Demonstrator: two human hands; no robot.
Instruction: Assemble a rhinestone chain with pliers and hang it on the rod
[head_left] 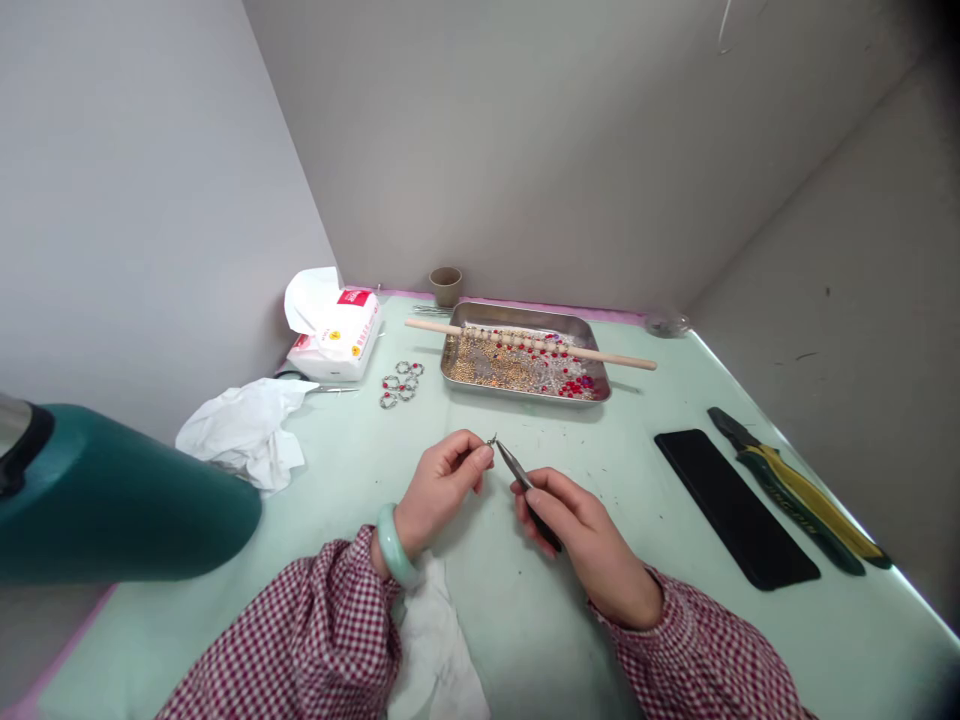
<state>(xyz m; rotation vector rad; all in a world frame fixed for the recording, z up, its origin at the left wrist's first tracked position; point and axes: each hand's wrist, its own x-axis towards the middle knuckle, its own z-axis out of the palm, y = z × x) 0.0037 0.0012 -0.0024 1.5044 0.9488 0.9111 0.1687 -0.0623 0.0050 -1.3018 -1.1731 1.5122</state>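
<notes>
Near the middle of the table my left hand [444, 485] pinches a tiny dark metal piece [491, 441] between thumb and fingertips; its exact kind is too small to make out. My right hand [574, 525] is closed around slim pointed pliers [517, 468], whose tips reach up and left to the little piece, seemingly touching it. Beyond my hands lies a metal tray [525, 397] of gold, clear and red beads. Across its rim rests a wooden stick [619, 358] with small rings on it. Several silver rings with red beads [401, 384] lie left of the tray.
A large teal bottle [135, 490] juts in at the left. Behind it are crumpled tissue [247, 430] and a tissue pack [337, 335]. A small cup [445, 287] stands at the back. On the right lie a black phone [735, 510] and large green-yellow pliers [799, 490].
</notes>
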